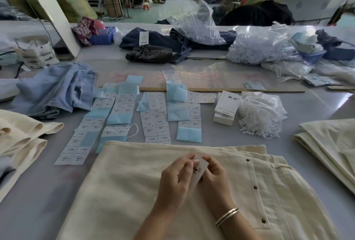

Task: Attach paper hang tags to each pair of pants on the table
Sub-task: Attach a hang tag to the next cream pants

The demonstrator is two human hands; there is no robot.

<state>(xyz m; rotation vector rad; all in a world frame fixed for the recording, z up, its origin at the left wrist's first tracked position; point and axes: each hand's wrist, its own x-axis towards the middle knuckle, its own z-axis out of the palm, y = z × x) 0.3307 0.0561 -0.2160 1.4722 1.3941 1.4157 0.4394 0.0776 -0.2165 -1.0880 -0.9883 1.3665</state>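
Observation:
A cream pair of pants (134,186) with dark buttons lies flat in front of me. Above it, both hands hold one white paper hang tag (199,168) with black characters. My left hand (175,178) pinches its left edge and my right hand (215,178), with bracelets on the wrist, pinches its right edge. A stack of white hang tags (226,108) sits further back on the right, beside a clear bag of white string loops (259,118). Rows of size stickers on blue backing (119,117) lie spread beyond the pants.
Folded cream pants lie at the left edge (21,136) and at the right (330,143). Light blue jeans (55,92) are heaped at the left, dark jeans (163,44) at the back. Plastic bags of tags (263,47) and a wooden ruler (230,89) lie beyond.

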